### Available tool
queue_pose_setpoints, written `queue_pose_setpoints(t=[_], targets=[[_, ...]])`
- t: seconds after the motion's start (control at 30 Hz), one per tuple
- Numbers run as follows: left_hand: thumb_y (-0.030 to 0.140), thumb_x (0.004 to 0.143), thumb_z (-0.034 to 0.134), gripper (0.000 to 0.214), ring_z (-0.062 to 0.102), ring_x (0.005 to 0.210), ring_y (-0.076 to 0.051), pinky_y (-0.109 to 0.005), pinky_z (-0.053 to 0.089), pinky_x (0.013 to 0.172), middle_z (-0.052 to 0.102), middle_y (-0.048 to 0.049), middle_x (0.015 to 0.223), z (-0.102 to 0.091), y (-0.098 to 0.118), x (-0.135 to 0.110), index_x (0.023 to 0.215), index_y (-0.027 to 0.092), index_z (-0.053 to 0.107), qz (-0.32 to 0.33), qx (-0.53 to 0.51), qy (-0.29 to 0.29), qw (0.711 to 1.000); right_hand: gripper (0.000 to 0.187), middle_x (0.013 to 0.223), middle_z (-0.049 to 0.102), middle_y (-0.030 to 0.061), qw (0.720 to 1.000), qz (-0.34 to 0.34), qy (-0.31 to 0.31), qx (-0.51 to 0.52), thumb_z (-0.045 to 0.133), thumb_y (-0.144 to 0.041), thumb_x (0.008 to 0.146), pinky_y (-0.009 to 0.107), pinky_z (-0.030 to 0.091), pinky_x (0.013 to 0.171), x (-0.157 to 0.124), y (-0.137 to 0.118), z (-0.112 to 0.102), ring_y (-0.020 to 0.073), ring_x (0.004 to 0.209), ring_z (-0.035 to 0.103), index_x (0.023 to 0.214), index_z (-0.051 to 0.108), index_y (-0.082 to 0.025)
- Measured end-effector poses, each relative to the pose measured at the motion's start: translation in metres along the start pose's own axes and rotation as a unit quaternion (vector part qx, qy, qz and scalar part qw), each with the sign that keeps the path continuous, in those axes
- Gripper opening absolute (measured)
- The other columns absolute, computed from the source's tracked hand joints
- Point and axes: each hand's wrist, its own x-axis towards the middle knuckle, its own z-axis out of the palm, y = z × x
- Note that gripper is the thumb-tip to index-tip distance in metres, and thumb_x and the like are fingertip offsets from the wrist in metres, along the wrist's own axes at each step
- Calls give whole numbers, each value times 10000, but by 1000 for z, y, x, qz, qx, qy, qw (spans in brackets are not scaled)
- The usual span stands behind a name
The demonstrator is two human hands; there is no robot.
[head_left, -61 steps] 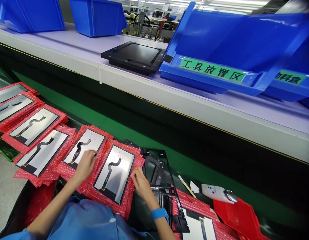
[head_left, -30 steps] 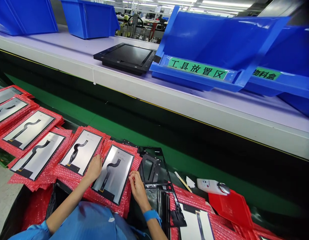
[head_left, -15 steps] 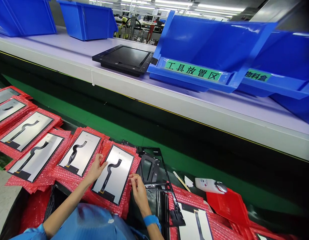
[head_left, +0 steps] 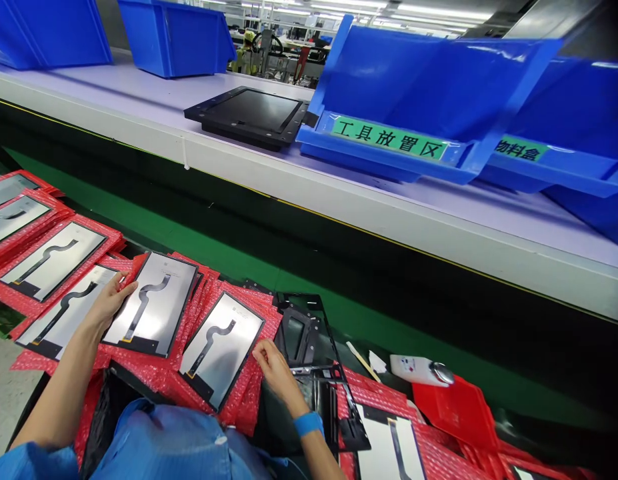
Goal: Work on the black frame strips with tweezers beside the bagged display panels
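**A:** What is seen first?

**B:** A long white shelf is shown running across the view. Big blue bins are set on it, and green labels are stuck to the fronts of two. A flat black tray is laid on the shelf just beside the bins. Below the shelf a green belt is seen.

**A:** And nearer the person?

**B:** Sheets of red bubble wrap are spread in overlapping piles at the lower left. On most of them a grey screen panel with a dark wavy ribbon is laid.

**A:** Where are the hands?

**B:** A tilted panel is held up off the wrap by the left hand, with its left edge gripped and the fingers spread along it. A second panel is laid flat on the wrap just to its right. The right hand is placed at that panel's right edge, fingers bent and close together. Whether the edge is pinched cannot be told.

**A:** Anything smaller?

**B:** A black frame is laid just beyond the right hand. Further right, a white bottle is seen lying on its side. A blue wristband is worn on the right wrist.
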Motion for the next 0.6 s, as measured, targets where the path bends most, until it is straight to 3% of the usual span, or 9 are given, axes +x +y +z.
queue_pose_setpoints(t=[0.17,0.27,0.37,0.5,0.6], targets=[[483,721,642,518,628,842,-249,-382,509,788,646,-39,875,-5,-23,23,1112,176,496,34,115,49,992,140,865,514,25,998,-1,16,-60,425,-245,904,305,466,746,-2,0,20,183,807,566,787,498,-221],[373,779,578,430,488,1155,-357,-543,343,1006,584,-153,1137,14,-32,21,1131,137,506,77,199,94,972,145,923,494,35,994,9,50,-92,390,-257,923,294,471,696,-7,1,31,182,802,571,823,492,-228],[288,857,480,423,279,1327,-384,-604,171,1082,400,-224,1367,56,-40,3,1238,107,445,136,271,104,947,175,967,484,48,989,19,86,-115,355,-295,948,296,478,663,-11,0,41,185,803,580,863,492,-228],[188,906,393,289,515,1160,-240,-401,371,1031,565,-106,1212,131,-57,-27,1155,196,541,185,342,-24,921,213,1031,481,77,983,29,128,-131,329,-332,964,321,505,687,-18,0,52,204,858,597,954,510,-219],[159,929,349,278,588,1039,-252,-404,438,923,588,-154,1121,168,-67,-33,1118,139,552,159,402,-60,900,225,1032,480,77,980,33,143,-136,336,-339,966,333,513,706,-20,1,56,210,866,604,949,531,-226]])
